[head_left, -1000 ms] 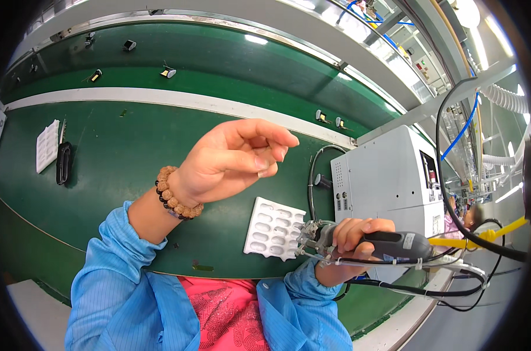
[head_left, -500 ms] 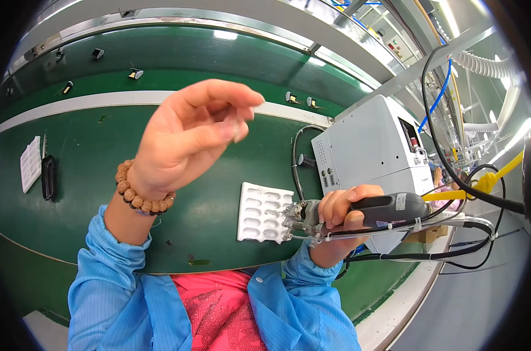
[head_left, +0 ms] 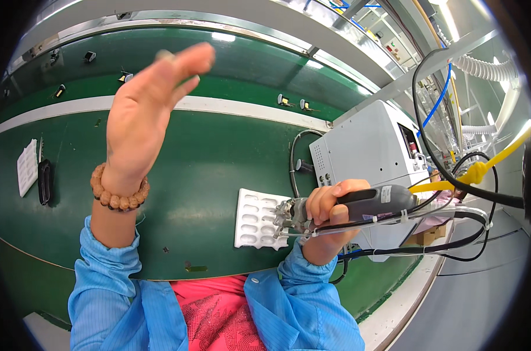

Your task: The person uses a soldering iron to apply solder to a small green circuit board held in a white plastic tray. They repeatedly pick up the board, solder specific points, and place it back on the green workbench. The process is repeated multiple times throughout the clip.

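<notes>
Left hand (head_left: 138, 126), curled half a second ago, now farther out over the conveyor belt (head_left: 230, 76), fingers straighter, blurred; nothing seen in it. Right hand (head_left: 331, 210) wrapped round the dark handheld tool (head_left: 377, 202), as before. Tool's metal head covers the right edge of the white tray (head_left: 251, 219) on the worktop (head_left: 210, 158). Pale machine (head_left: 365, 149) beyond; second tray (head_left: 27, 168) beside black case (head_left: 45, 182), far left.

A gray-and-black tool (head_left: 387, 200) is being held nearly level, its metal end (head_left: 299, 215) pointing left at a white tray (head_left: 252, 219) with oval hollows that is resting on the green table (head_left: 218, 158).
</notes>
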Action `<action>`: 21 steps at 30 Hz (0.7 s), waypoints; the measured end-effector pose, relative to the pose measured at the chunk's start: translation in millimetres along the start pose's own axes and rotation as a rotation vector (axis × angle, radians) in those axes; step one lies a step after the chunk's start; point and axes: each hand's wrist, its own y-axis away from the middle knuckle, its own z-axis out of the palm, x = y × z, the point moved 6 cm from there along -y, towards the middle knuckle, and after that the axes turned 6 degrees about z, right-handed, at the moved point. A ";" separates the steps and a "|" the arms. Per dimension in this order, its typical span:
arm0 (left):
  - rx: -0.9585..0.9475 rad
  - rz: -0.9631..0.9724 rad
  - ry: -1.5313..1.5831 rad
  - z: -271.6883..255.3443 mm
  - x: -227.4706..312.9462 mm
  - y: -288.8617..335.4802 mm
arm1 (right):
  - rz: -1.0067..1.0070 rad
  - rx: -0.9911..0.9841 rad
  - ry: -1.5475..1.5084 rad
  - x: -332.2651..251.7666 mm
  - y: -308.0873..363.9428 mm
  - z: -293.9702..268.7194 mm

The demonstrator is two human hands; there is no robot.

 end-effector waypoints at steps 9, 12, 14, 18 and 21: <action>0.143 0.172 -0.171 -7.4 6.3 -7.4 | -0.081 -0.069 0.088 0.7 0.5 0.2; 0.152 0.164 -0.147 0.7 2.3 -4.8 | -0.050 0.003 -0.031 1.3 7.3 -11.9; 0.026 0.135 -0.083 -4.6 5.6 -2.5 | -0.055 0.002 -0.036 -0.1 5.7 -10.6; -0.202 0.093 0.089 -20.7 3.7 1.2 | -0.065 0.018 -0.058 -1.7 6.1 -10.8; -0.286 0.146 0.127 -21.6 1.5 -2.6 | -0.071 0.036 -0.063 -5.4 4.3 -8.8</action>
